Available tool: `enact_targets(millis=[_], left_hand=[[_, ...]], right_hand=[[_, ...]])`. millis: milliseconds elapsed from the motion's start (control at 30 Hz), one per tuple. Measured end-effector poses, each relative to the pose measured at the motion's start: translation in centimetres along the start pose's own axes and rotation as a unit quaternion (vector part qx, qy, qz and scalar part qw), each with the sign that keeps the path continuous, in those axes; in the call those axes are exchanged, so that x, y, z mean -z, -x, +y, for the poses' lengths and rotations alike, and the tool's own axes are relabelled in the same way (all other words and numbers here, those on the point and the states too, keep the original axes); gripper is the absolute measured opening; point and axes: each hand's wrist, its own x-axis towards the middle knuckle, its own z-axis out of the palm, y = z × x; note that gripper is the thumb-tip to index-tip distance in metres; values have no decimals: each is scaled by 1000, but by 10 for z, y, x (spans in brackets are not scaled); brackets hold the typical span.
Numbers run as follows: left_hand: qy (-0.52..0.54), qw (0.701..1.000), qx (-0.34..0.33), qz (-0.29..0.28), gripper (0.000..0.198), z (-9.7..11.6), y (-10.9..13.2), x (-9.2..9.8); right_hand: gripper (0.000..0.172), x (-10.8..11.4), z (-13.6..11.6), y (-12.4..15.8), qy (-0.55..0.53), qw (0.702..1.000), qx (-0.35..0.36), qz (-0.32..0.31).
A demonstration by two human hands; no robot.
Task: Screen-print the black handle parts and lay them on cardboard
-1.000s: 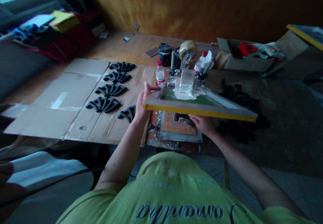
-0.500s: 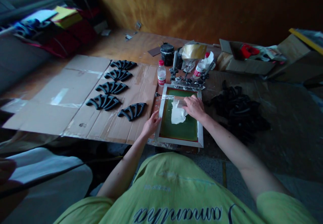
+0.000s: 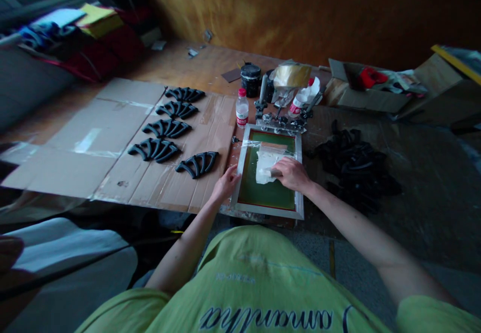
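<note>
Frame (image 3: 235, 193) and mesh (image 3: 263, 198) lay flat at the near edge of the table (image 3: 176, 65), the long axis running away from us toward the clamps (image 3: 280, 121), which hemmed in the far end. We saw green mesh between the paste (image 3: 263, 160) and the near rim, room for the scraper (image 3: 272, 173) on our side. A narrow strip parted frame from cardboard (image 3: 205, 193) on the left; a gap parted it from the black heap (image 3: 356, 168) on the right. Our right hand (image 3: 292, 174) pinched the scraper, its visible end pointing left, crosswise, at the paste. Our left hand (image 3: 224, 184) touched the left rim, fingers bent; we could not tell whether they gripped.
</note>
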Motion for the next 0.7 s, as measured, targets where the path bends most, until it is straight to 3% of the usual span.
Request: enact_targets(millis=[100, 200, 300, 367, 500, 567, 633, 700], left_hand=[[32, 999, 10, 7, 58, 4, 2, 2], [53, 998, 14, 9, 57, 7, 3, 3], [72, 997, 12, 9, 58, 11, 4, 5], [100, 995, 10, -7, 62, 16, 7, 9], [185, 982, 1, -47, 71, 39, 14, 21], [207, 978, -18, -33, 63, 57, 17, 29], [220, 974, -49, -6, 55, 78, 16, 36], [246, 965, -92, 21, 56, 102, 10, 41]], right_hand=[[19, -14, -6, 6, 30, 999, -8, 42], [22, -20, -10, 18, 15, 999, 30, 32], [13, -10, -5, 9, -16, 999, 14, 32], [23, 2, 3, -12, -28, 997, -41, 67], [58, 29, 33, -48, -20, 979, -139, 145], [57, 43, 57, -45, -17, 964, -182, 193], [46, 51, 83, -29, -5, 945, -224, 239], [43, 48, 99, -6, 8, 944, -230, 238]])
